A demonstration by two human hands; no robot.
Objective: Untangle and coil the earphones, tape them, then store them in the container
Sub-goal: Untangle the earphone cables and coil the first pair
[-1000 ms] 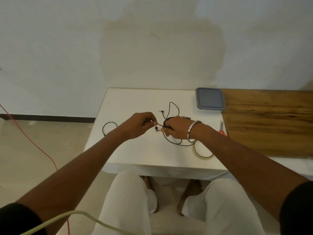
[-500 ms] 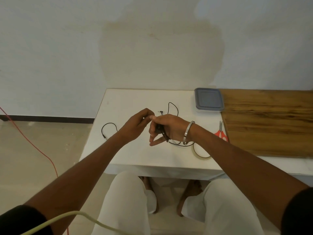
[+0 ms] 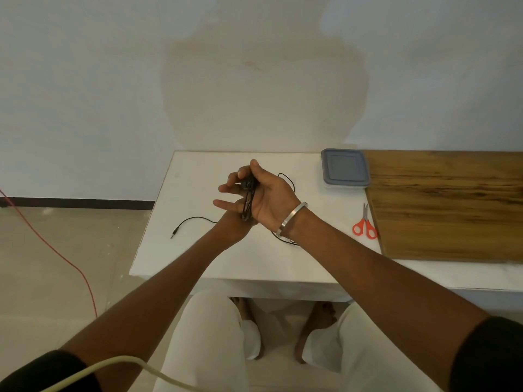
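Black earphones (image 3: pixel 248 198): thin, limp cord, wound round right hand (image 3: pixel 266 199), thumb-pinned; left hand (image 3: pixel 235 224) grip unclear; pinch bundle mid-coil.

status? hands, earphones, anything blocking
Right hand holds earphone coil wound round its fingers; left hand beneath, grip hidden. Plug end loose on table. Container lidded. Nothing blocking.

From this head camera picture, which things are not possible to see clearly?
- Left hand: mostly behind the right hand; its grip cannot be told.
- Earphones: the number of coils is too small and dark to count; the earbuds are hidden in the bundle.
- Container: the lid covers the inside.
- Tape: not visible; the right forearm may hide it.
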